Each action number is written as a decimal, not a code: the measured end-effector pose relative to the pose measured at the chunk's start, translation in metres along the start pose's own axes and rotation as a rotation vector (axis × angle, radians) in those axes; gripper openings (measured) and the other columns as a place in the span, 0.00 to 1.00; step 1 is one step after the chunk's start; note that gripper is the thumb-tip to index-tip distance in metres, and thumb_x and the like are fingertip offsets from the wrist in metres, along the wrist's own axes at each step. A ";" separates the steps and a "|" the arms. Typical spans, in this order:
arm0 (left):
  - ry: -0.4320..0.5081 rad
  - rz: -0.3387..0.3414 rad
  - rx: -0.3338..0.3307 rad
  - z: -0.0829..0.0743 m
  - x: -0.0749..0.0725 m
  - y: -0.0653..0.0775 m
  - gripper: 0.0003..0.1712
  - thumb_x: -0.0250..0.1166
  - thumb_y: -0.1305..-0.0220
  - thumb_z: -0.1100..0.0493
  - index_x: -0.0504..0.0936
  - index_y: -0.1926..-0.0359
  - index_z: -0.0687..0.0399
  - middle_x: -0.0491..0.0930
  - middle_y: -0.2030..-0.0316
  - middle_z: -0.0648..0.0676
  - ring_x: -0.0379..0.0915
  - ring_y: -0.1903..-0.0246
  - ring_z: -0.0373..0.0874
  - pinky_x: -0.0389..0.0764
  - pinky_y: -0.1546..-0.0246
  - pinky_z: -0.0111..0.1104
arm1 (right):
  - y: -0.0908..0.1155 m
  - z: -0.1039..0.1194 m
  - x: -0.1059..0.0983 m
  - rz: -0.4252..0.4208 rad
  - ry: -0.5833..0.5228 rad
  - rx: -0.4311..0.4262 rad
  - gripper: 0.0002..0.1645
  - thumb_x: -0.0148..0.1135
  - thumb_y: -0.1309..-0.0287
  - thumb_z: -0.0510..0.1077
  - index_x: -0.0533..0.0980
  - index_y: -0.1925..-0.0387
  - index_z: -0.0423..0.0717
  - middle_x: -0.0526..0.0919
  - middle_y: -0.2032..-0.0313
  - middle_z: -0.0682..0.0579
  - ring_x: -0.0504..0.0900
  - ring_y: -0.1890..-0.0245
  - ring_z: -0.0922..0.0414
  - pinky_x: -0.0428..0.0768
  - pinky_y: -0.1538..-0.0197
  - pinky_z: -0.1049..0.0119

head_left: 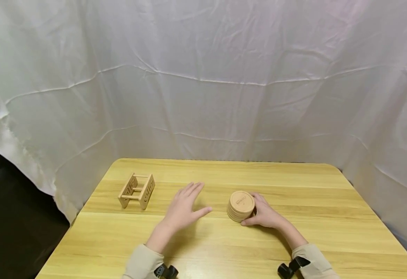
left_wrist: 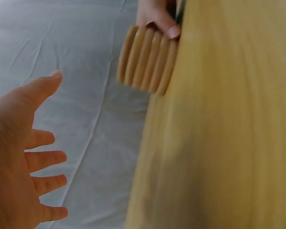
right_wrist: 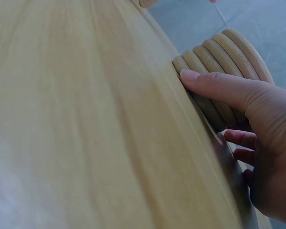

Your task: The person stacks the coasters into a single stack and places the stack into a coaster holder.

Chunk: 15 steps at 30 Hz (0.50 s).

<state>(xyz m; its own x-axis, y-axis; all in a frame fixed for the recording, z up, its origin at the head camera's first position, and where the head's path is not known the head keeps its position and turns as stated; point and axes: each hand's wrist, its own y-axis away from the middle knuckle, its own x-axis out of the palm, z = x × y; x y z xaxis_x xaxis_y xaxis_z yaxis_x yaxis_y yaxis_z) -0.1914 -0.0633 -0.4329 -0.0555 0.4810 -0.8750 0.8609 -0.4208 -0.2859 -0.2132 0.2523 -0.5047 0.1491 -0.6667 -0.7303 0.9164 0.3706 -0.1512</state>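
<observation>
A stack of round wooden coasters [head_left: 241, 202] stands on the table right of its middle, with printed lettering on the top one. My right hand [head_left: 266, 214] holds the stack from its right side. In the right wrist view, the thumb lies along the near edges of the coasters [right_wrist: 221, 62], and the far fingers are partly hidden. My left hand [head_left: 182, 209] hovers left of the stack, touching nothing, with its fingers extended and thumb apart. To its left stands a small wooden coaster holder [head_left: 137, 190], two cut-out lettered side panels joined by thin rods.
The light wood-grain table [head_left: 203, 252] has rounded far corners. White curtain cloth [head_left: 203, 108] hangs behind and around it. At the far left is a dark surface [head_left: 8, 209]. A black strap with a camera [head_left: 294, 266] sits on each sleeved wrist.
</observation>
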 end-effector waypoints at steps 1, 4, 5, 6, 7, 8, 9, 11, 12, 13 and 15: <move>0.027 -0.002 0.011 -0.002 0.004 0.000 0.48 0.60 0.39 0.33 0.60 0.26 0.52 0.61 0.27 0.54 0.54 0.27 0.56 0.54 0.27 0.56 | 0.000 0.000 0.000 0.002 0.000 0.000 0.62 0.82 0.70 0.60 0.65 0.32 0.45 0.69 0.38 0.42 0.64 0.35 0.43 0.63 0.34 0.37; 0.088 0.000 0.027 -0.007 0.013 0.000 0.48 0.63 0.40 0.34 0.60 0.27 0.51 0.62 0.27 0.54 0.56 0.27 0.55 0.56 0.27 0.54 | 0.000 0.000 0.000 0.007 0.002 0.000 0.63 0.82 0.70 0.61 0.65 0.31 0.46 0.68 0.38 0.42 0.63 0.35 0.43 0.62 0.34 0.36; 0.110 0.002 0.029 -0.009 0.015 0.000 0.47 0.63 0.41 0.35 0.60 0.27 0.51 0.62 0.27 0.54 0.56 0.27 0.55 0.57 0.27 0.54 | 0.000 -0.001 0.000 0.007 0.003 0.001 0.63 0.82 0.70 0.61 0.64 0.31 0.47 0.68 0.37 0.42 0.63 0.35 0.43 0.62 0.34 0.36; 0.137 0.007 0.026 -0.010 0.018 0.000 0.48 0.64 0.41 0.35 0.60 0.26 0.50 0.61 0.27 0.54 0.56 0.27 0.54 0.57 0.27 0.53 | 0.000 -0.001 0.000 0.007 0.004 0.001 0.63 0.82 0.70 0.61 0.64 0.31 0.47 0.68 0.37 0.42 0.63 0.35 0.43 0.62 0.34 0.36; 0.164 0.008 0.025 -0.012 0.020 0.000 0.47 0.65 0.41 0.36 0.60 0.26 0.50 0.61 0.27 0.54 0.56 0.27 0.54 0.58 0.27 0.53 | 0.000 -0.001 0.001 0.006 0.007 0.001 0.63 0.82 0.70 0.62 0.64 0.31 0.47 0.68 0.37 0.42 0.63 0.35 0.43 0.63 0.34 0.36; 0.182 0.008 0.025 -0.013 0.022 0.000 0.47 0.65 0.41 0.36 0.60 0.27 0.50 0.62 0.27 0.54 0.57 0.28 0.54 0.58 0.28 0.52 | 0.000 -0.001 0.001 0.004 0.008 0.000 0.63 0.82 0.70 0.62 0.64 0.31 0.48 0.68 0.37 0.42 0.64 0.35 0.43 0.63 0.34 0.36; 0.199 0.007 0.026 -0.015 0.024 -0.001 0.47 0.65 0.41 0.36 0.60 0.27 0.50 0.62 0.28 0.54 0.57 0.28 0.54 0.59 0.28 0.52 | 0.000 -0.001 0.001 0.003 0.010 0.000 0.63 0.82 0.70 0.62 0.64 0.31 0.48 0.68 0.37 0.42 0.64 0.35 0.43 0.63 0.34 0.36; 0.233 0.008 0.028 -0.017 0.029 -0.001 0.47 0.65 0.41 0.37 0.61 0.27 0.50 0.63 0.28 0.55 0.58 0.28 0.54 0.61 0.28 0.51 | 0.000 -0.002 0.001 0.002 0.011 0.001 0.63 0.82 0.70 0.63 0.64 0.31 0.49 0.68 0.37 0.42 0.64 0.35 0.43 0.63 0.34 0.36; 0.243 0.007 0.034 -0.018 0.031 -0.001 0.46 0.66 0.41 0.37 0.61 0.27 0.50 0.63 0.28 0.55 0.59 0.29 0.54 0.62 0.29 0.50 | 0.000 -0.002 0.001 0.002 0.012 0.000 0.63 0.81 0.70 0.63 0.64 0.30 0.49 0.68 0.37 0.42 0.64 0.35 0.43 0.63 0.34 0.36; 0.250 0.006 0.042 -0.019 0.034 0.000 0.46 0.66 0.41 0.38 0.61 0.27 0.50 0.64 0.29 0.55 0.60 0.29 0.54 0.63 0.29 0.50 | 0.000 -0.002 0.001 0.001 0.014 -0.001 0.63 0.81 0.70 0.63 0.64 0.31 0.49 0.68 0.37 0.42 0.64 0.35 0.43 0.63 0.34 0.36; 0.266 0.012 0.056 -0.021 0.038 0.000 0.45 0.66 0.40 0.39 0.61 0.27 0.50 0.65 0.29 0.56 0.61 0.30 0.54 0.66 0.31 0.51 | 0.000 -0.002 0.001 0.000 0.017 -0.002 0.63 0.81 0.69 0.63 0.64 0.30 0.49 0.69 0.37 0.42 0.65 0.35 0.43 0.64 0.35 0.35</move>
<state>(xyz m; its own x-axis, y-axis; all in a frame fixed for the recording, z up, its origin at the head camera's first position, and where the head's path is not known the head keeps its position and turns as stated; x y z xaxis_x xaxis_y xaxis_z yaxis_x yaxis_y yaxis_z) -0.1828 -0.0285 -0.4575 0.0958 0.6575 -0.7474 0.8309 -0.4663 -0.3037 -0.2138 0.2527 -0.5067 0.1426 -0.6560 -0.7412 0.9156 0.3719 -0.1531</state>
